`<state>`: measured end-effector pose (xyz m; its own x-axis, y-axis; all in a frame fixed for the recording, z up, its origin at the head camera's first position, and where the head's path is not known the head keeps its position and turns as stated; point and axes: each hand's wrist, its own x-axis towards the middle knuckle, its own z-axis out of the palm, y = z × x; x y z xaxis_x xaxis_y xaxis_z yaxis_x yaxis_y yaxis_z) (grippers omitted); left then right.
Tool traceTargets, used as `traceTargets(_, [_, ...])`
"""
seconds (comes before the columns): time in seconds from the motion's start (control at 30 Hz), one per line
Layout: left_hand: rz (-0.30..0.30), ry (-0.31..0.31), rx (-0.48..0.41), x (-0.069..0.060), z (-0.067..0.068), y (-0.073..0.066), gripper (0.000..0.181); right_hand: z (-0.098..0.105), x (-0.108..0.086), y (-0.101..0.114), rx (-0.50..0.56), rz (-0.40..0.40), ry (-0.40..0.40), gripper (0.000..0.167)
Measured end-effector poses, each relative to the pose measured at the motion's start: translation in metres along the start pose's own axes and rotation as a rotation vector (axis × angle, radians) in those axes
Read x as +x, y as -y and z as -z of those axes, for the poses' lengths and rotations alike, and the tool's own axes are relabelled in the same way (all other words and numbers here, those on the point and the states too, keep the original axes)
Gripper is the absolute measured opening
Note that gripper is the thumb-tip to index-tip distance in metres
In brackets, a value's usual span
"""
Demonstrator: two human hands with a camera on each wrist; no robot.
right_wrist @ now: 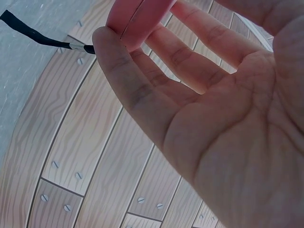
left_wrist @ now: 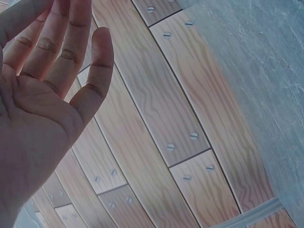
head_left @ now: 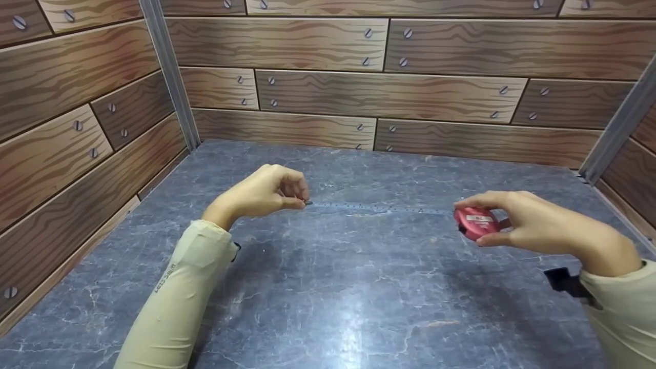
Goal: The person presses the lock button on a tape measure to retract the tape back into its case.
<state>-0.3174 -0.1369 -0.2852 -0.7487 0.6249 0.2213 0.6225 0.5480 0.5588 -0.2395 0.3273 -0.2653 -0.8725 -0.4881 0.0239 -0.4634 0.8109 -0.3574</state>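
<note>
My right hand point(head_left: 538, 220) grips a round red tape measure point(head_left: 477, 223) between thumb and fingers, above the table's right half. A pale, thin tape blade point(head_left: 379, 208) runs from the case leftward across to my left hand point(head_left: 264, 192). There the left thumb and fingers pinch its small dark end. In the right wrist view the red case point(right_wrist: 137, 21) lies against the fingers, and a black strap point(right_wrist: 38, 38) hangs from it. The left wrist view shows the palm point(left_wrist: 42, 104) and bent fingers; the pinched end is out of that frame.
A blue-grey marbled table point(head_left: 328, 287) lies beneath both hands. Wood-plank-patterned walls point(head_left: 318, 46) with printed screws stand at the back and sides. Grey metal posts point(head_left: 171, 72) mark the corners.
</note>
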Motion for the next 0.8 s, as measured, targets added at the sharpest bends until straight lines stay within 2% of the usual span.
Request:
traceTargets(0.4, [-0.010, 0.003, 0.001, 0.0035, -0.0026, -0.0022, 0.008, -0.0007, 0.0032, 0.0048, 0.031, 0.015, 0.023, 0.066])
traceTargets(0.8, [-0.017, 0.008, -0.007, 0.0075, -0.0045, -0.0034, 0.008, -0.0015, 0.0036, 0.0082, 0.030, 0.051, -0.006, 0.066])
